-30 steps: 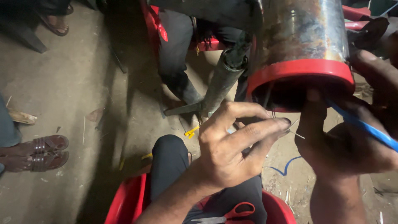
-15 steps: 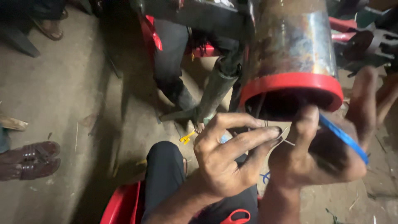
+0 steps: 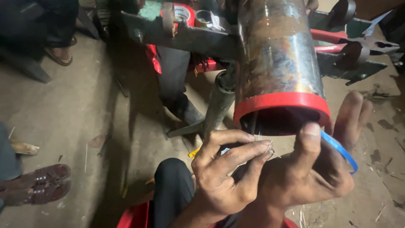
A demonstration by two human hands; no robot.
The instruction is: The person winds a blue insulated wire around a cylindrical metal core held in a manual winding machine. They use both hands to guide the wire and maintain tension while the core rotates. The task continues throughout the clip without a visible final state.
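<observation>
**Fine strands pinched at the mouth of the red-rimmed pipe**

We start at the thin pale strands (image 3: 266, 147) that cross just below the open end of the metal pipe (image 3: 278, 59). They are very fine, and we cannot tell what they are made of or how many there are. Our left hand (image 3: 223, 177) has its index finger and thumb closed narrowly on them, the other fingers curled under, which looks like a grip chosen for something too slight to hold any other way.

Our right hand (image 3: 312, 173) sits touching the left, its thumb raised against the red band (image 3: 282, 104) that rings the pipe's mouth, probably to steady the work against the rim. Its other fingers spread wide behind the pipe, and a blue strip (image 3: 341, 151) loops across them; whether they grip it we cannot tell.

The pipe itself is scorched and mottled, and it seems carried by a dark steel frame (image 3: 185, 38) with a slanted leg (image 3: 217, 105), so its mouth hangs above our knee (image 3: 171, 185). A sandalled foot (image 3: 33, 183) rests on the dirt floor (image 3: 84, 114) well apart at the left.
</observation>
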